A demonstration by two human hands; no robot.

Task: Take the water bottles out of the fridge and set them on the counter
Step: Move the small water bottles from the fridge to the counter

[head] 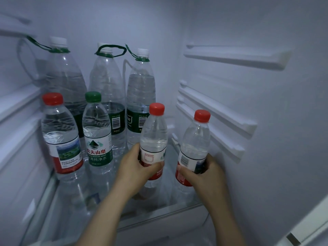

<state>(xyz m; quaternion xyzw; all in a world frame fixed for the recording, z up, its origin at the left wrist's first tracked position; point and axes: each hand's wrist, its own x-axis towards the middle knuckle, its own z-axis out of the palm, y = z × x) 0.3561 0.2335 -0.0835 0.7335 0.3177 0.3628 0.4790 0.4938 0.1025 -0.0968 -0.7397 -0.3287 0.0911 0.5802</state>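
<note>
I am looking into an open fridge. My left hand [136, 167] grips a small red-capped water bottle [154, 137] around its label, at the centre right of the glass shelf [74, 201]. My right hand [200, 174] grips a second red-capped bottle [195, 144] further right, near the fridge's side wall. Two more small bottles stand on the left: one red-capped with a red label [61, 137], one green-capped with a green label [97, 134]. Behind them stand three tall clear bottles [106, 82] with white caps and green carry loops.
The right fridge wall [266, 121] carries moulded shelf rails [213, 110] close to my right hand. More rails run along the left wall [16, 110]. The shelf's front lip [159, 217] runs under my forearms. A white door edge [310, 226] shows at the bottom right.
</note>
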